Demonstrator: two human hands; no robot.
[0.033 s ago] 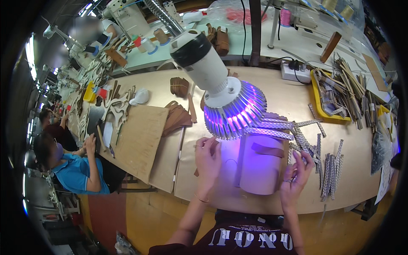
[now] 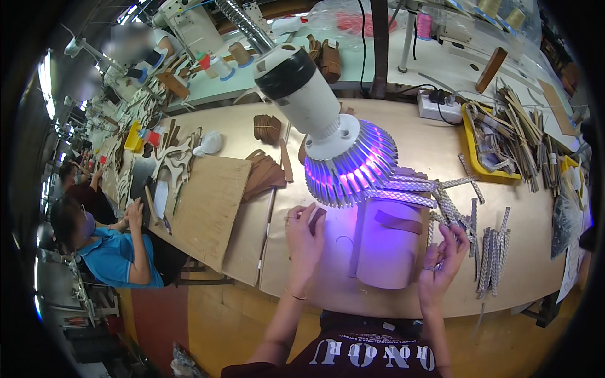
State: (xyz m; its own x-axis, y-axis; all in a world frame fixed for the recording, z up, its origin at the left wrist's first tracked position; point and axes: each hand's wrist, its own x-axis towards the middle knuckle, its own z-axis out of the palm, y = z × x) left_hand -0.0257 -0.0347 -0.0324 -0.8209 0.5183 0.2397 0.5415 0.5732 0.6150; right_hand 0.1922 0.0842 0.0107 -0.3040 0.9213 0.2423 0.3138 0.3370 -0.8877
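Observation:
My left hand (image 2: 305,242) is closed round a brown leather strip (image 2: 318,220), with part of it hidden behind the fingers. To the right, my right hand (image 2: 445,261) is half curled, its thumb apart from the fingers; I see nothing clearly held in it. Between the hands lies a tan, rounded block or panel (image 2: 386,258) under purple light. A short brown strip (image 2: 398,222) rests across its top. Braided grey-and-white strips (image 2: 400,198) run over its far end, beneath the lamp (image 2: 353,164).
More braided strips (image 2: 493,258) lie right of my right hand. A yellow tray (image 2: 488,167) of strips and a white power strip (image 2: 439,112) stand farther back. Left are fanned brown leather pieces (image 2: 263,171) and a cardboard sheet (image 2: 205,208). A co-worker in blue (image 2: 116,252) sits at the left.
My left hand has shifted very slightly to the left with the brown strip. My right hand has moved slightly right. The things on the table look the same.

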